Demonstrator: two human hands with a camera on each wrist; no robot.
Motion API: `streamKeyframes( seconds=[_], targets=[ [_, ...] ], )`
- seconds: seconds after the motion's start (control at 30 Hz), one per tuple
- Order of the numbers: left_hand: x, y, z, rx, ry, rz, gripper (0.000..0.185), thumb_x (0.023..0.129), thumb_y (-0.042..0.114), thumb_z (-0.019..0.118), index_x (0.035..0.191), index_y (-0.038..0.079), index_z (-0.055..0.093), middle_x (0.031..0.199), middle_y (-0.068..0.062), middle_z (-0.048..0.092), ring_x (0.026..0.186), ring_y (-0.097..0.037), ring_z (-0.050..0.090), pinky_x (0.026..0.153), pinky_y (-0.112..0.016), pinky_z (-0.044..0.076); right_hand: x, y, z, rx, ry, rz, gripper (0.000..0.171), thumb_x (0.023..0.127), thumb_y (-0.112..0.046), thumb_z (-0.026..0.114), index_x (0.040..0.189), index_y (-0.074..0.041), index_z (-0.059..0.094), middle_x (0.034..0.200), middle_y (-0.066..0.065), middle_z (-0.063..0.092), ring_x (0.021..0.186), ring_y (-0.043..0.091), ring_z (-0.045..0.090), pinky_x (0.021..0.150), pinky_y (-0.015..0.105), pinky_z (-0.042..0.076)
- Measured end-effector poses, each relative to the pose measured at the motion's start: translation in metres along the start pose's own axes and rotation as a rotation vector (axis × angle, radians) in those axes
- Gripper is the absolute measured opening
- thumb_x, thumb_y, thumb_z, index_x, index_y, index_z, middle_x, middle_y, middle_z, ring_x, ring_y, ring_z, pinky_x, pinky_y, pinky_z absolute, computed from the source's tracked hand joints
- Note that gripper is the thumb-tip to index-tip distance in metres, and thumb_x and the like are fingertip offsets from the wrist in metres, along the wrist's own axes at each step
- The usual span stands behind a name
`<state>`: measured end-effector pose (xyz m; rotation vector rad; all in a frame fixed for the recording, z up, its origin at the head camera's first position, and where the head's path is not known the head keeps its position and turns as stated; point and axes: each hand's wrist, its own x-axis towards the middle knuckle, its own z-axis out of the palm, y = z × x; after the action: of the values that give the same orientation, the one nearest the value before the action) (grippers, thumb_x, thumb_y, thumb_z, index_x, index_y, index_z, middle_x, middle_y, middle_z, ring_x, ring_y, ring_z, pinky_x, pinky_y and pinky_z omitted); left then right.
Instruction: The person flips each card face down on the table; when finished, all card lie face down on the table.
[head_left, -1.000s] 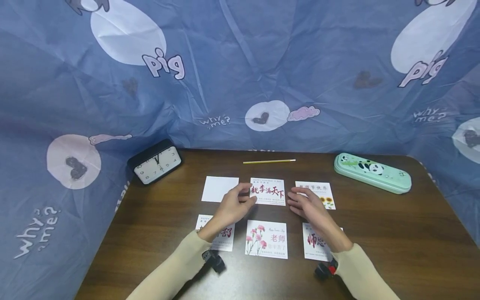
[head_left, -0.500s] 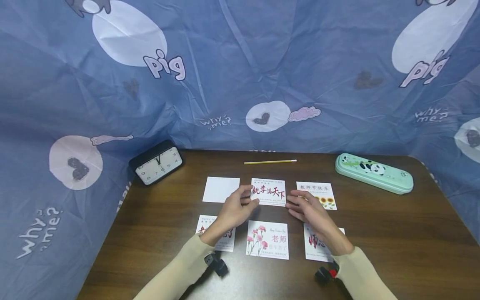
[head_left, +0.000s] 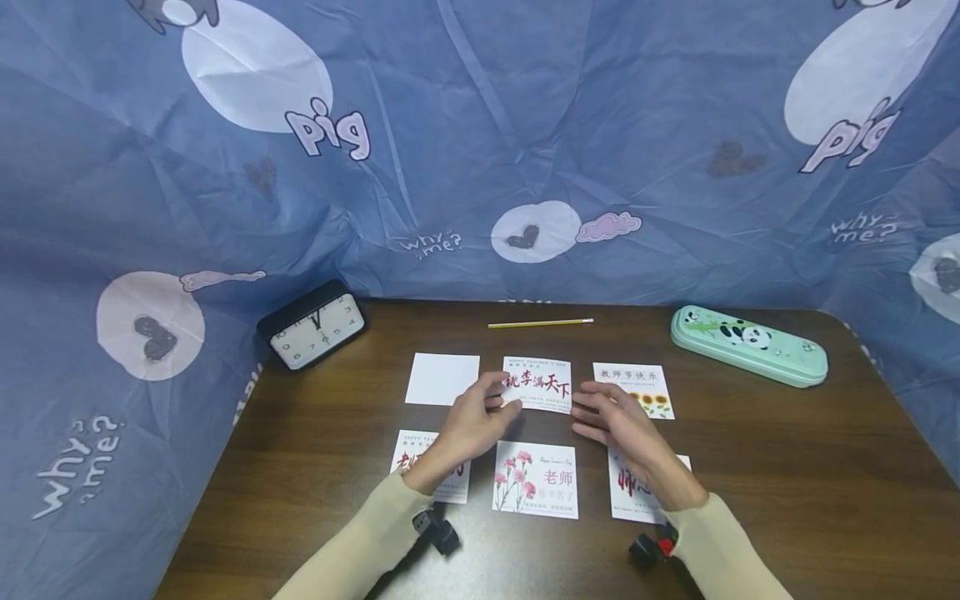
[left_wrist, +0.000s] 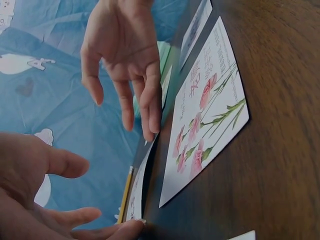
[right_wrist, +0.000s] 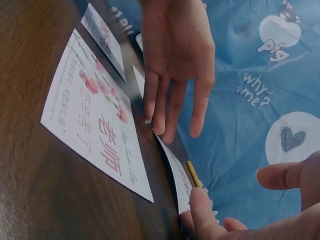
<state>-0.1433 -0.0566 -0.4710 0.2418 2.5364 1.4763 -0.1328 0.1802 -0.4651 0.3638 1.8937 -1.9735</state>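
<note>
Six-card layout aside, a white greeting card (head_left: 536,382) with red Chinese lettering lies between my hands in the far row, bowed slightly upward. Fingertips of my left hand (head_left: 474,421) touch its left edge, fingers extended and thumb apart. At the opposite edge, my right hand (head_left: 626,429) has its fingertips against the card, fingers relaxed and palm turned inward. Both wrist views show the card's edge curving up off the dark table between the fingertips. Nearer to me lies a flat card with pink carnations (head_left: 535,481).
A blank white card (head_left: 442,379) and a sunflower card (head_left: 641,383) flank the middle one. My forearms partly cover two red-lettered cards. Behind are a pencil (head_left: 540,323), a black clock (head_left: 318,329) and a green panda pencil case (head_left: 750,346). A blue printed cloth (head_left: 420,167) hangs at the back.
Both hands have closed in slightly on the middle card, the left shifting a little to the right. The card was flat and now bows a little.
</note>
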Motion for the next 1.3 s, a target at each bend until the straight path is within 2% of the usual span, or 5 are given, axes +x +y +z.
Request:
streamKeyframes(
  seconds=[0.5, 0.7, 0.97, 1.13, 1.3],
  targets=[
    [-0.003, -0.001, 0.002, 0.066, -0.044, 0.029, 0.056, 0.101, 0.029, 0.063, 0.149, 0.004, 0.050, 0.149, -0.028, 0.057, 0.132, -0.043, 0.062, 0.110, -0.055, 0.053, 0.003, 0.000, -0.005, 0.105, 0.014, 0.044, 0.057, 0.110, -0.019, 0.044, 0.161, -0.001, 0.026, 0.146, 0.019, 0.050, 0.126, 0.023, 0.059, 0.101, 0.032, 0.060],
    [-0.002, 0.000, 0.003, 0.074, -0.042, 0.028, 0.056, 0.102, 0.031, 0.063, 0.150, 0.006, 0.050, 0.149, -0.028, 0.056, 0.133, -0.043, 0.062, 0.111, -0.056, 0.053, 0.005, -0.001, -0.005, 0.076, 0.001, 0.041, 0.056, 0.111, -0.022, 0.041, 0.160, -0.001, 0.027, 0.157, 0.025, 0.045, 0.134, 0.028, 0.058, 0.102, 0.031, 0.059],
    [-0.003, 0.002, 0.001, 0.070, -0.048, 0.042, 0.057, 0.102, 0.030, 0.063, 0.151, 0.005, 0.049, 0.150, -0.030, 0.054, 0.133, -0.045, 0.061, 0.110, -0.058, 0.052, 0.005, -0.004, 0.003, -0.006, 0.078, -0.002, 0.055, 0.107, -0.017, 0.050, 0.156, 0.000, 0.032, 0.152, 0.024, 0.047, 0.133, 0.030, 0.058, 0.104, 0.029, 0.058],
    [-0.002, 0.002, 0.001, 0.079, -0.048, 0.035, 0.057, 0.102, 0.032, 0.063, 0.151, 0.007, 0.049, 0.151, -0.030, 0.054, 0.133, -0.044, 0.061, 0.110, -0.058, 0.052, 0.007, -0.007, 0.004, -0.001, 0.053, 0.013, 0.055, 0.109, -0.020, 0.048, 0.158, -0.002, 0.031, 0.156, 0.023, 0.043, 0.141, 0.034, 0.053, 0.108, 0.032, 0.056],
    [-0.003, 0.004, 0.001, 0.087, -0.051, 0.032, 0.058, 0.102, 0.033, 0.064, 0.151, 0.007, 0.049, 0.150, -0.029, 0.055, 0.133, -0.044, 0.061, 0.110, -0.059, 0.052, 0.011, -0.007, 0.001, 0.059, 0.066, 0.037, 0.054, 0.109, -0.020, 0.047, 0.157, -0.002, 0.031, 0.149, 0.018, 0.048, 0.130, 0.027, 0.058, 0.106, 0.034, 0.058]
  ],
)
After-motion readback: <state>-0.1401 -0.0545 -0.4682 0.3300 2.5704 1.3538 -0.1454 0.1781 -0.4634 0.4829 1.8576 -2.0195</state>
